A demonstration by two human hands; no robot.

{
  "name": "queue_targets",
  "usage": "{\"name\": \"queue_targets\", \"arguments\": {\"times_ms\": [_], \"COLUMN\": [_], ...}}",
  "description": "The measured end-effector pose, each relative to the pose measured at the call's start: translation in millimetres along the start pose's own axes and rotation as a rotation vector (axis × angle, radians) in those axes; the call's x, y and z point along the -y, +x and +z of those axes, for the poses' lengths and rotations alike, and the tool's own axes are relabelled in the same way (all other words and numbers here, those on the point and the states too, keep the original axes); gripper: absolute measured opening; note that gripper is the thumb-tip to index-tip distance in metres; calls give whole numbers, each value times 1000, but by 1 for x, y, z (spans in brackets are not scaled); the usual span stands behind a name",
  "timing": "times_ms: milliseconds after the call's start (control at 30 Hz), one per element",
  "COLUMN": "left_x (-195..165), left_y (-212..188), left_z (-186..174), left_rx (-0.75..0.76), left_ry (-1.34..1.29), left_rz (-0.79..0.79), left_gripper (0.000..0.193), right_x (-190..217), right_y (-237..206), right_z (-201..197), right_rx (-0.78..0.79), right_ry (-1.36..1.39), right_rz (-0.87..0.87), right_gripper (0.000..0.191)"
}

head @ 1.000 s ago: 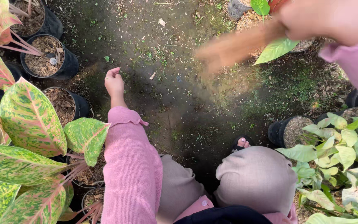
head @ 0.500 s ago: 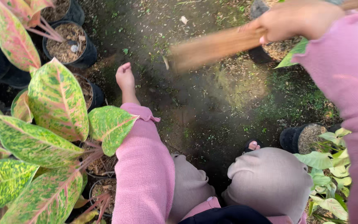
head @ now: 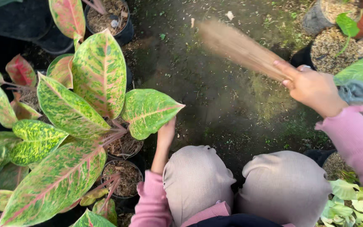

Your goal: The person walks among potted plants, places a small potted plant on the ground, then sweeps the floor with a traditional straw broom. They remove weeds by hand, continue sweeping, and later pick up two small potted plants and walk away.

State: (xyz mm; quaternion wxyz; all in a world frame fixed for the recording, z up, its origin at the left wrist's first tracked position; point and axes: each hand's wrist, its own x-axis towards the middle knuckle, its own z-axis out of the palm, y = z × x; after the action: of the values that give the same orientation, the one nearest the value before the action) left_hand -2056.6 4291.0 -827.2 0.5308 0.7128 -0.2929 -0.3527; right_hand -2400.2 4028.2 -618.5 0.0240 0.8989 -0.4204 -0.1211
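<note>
Right hand (head: pixel 314 88) clamped around the stick broom (head: pixel 242 50), arm stretched forward from the pink sleeve, bristles blurred above the dark soil (head: pixel 215 101). Left hand (head: pixel 166 133) extended low past the left knee (head: pixel 196 176), fingers tucked under a green-and-pink leaf (head: pixel 148 111); grip impossible to tell. Hands well apart. Potted plants (head: pixel 68 113) crowded at left.

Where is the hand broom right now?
In the head view the hand broom is upper centre-right, gripped by the right hand, its blurred bristles slanting up-left over the dark soil.
</note>
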Motion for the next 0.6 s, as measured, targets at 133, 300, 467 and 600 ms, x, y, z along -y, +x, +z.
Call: {"name": "queue_targets", "arguments": {"times_ms": [133, 300, 467, 600], "left_x": [29, 44, 52, 58], "left_y": [-47, -55, -41, -23], "left_z": [-6, -3, 0, 12], "left_rx": [73, 74, 21, 53], "left_ry": [-5, -5, -81, -137], "left_rz": [-93, -48, -151, -88], "left_gripper": [30, 31, 30, 30], "right_x": [44, 64, 51, 99], "right_y": [-7, 37, 68, 104], "right_z": [3, 38, 42, 55], "right_rx": [44, 158, -204, 180], "right_ry": [216, 151, 362, 375], "right_rz": [-96, 17, 187, 22], "right_gripper": [64, 65, 65, 64]}}
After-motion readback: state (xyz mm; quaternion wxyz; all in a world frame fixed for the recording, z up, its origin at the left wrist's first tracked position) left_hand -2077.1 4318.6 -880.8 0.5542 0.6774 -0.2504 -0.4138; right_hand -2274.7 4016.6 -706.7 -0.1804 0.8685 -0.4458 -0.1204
